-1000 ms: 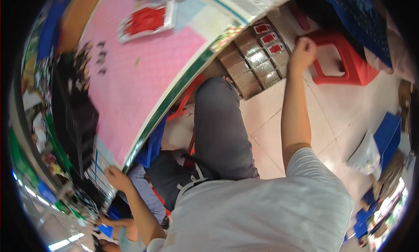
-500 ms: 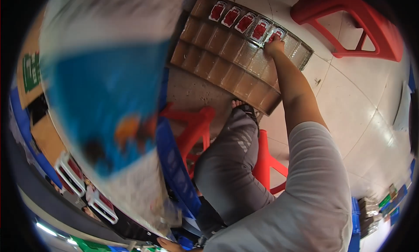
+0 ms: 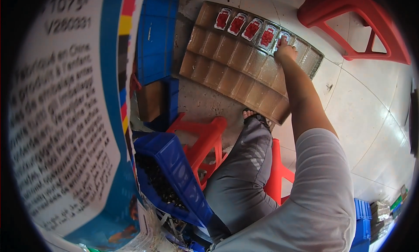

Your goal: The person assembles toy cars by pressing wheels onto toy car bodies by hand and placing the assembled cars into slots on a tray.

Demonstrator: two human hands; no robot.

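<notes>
**Right hand at far tray row: seating risk on the fifth packet**

Item 1. Right hand [image 3: 286,51]: arm stretched full length to the far edge of the tray; fingers pressed down on a red blister packet [image 3: 283,37]. Whether the grip is pinched around the packet or only flat on top cannot be told, as the hand covers it.

Item 2. Left hand: not in view.

Item 3. Row of red blister packets [image 3: 244,25]: four more, side by side to the left of the hand, each in its own cell along the far row.

Item 4. Clear compartment tray [image 3: 231,66]: lies on the floor, tilted in the picture, most cells empty, two empty cells right of the hand.

Item 5. Surroundings: red stool [image 3: 205,136] near the knee, second red stool [image 3: 358,20] far right, blue bin of small dark parts [image 3: 168,173] near left, blue crates [image 3: 155,33] far left, large printed sheet [image 3: 61,121] filling the left.

Risk note. The reach is long and the thin tray probably flexes; a hard push could spring neighbouring packets out of their cells or skid the tray. A packet set askew may straddle two cells. The sandalled foot [image 3: 255,116] rests at the near edge and could nudge it.
</notes>
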